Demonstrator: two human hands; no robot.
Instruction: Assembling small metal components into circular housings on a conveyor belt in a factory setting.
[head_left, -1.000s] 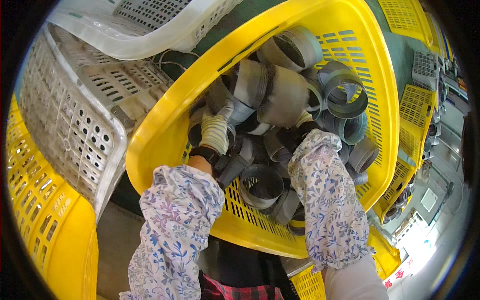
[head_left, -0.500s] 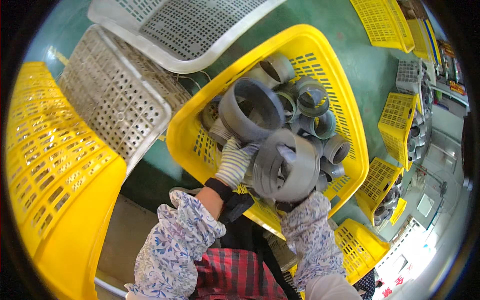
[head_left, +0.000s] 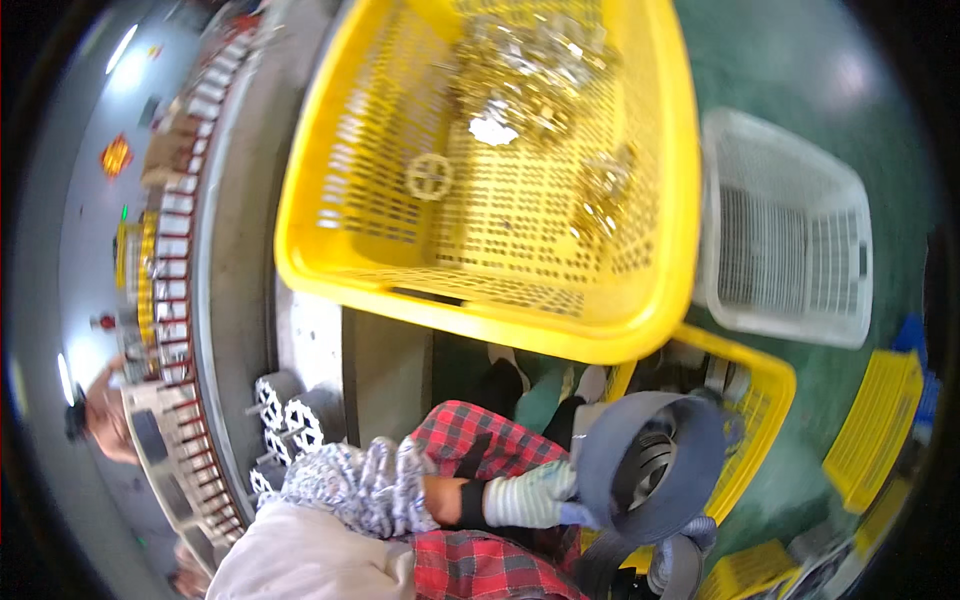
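Observation:
My left hand (head_left: 530, 497), in a striped glove with bluish fingertips, is closed on the edge of a wide dark grey plastic ring (head_left: 598, 470), like a short piece of pipe. The ring is lifted above a yellow basket (head_left: 775, 420) that holds more grey parts. Near the lower edge are a second, ribbed grey ring (head_left: 672, 572) and what look like the gloved fingers of my right hand (head_left: 702, 532) over its rim. Blur and the rings hide most of that hand, and its arm does not show.
A large yellow basket (head_left: 460, 285) stands ahead, holding shiny gold and silver pieces (head_left: 530, 80) and a small spoked wheel (head_left: 429, 177). Right of it stands a white basket (head_left: 790, 325). Grey cylinders with toothed white ends (head_left: 303, 424) lie at left. Another person (head_left: 108, 425) is far left.
My view has swung left, bringing the large yellow basket and workbench side into sight. The wide grey ring has come up out of the ring basket in my left hand.

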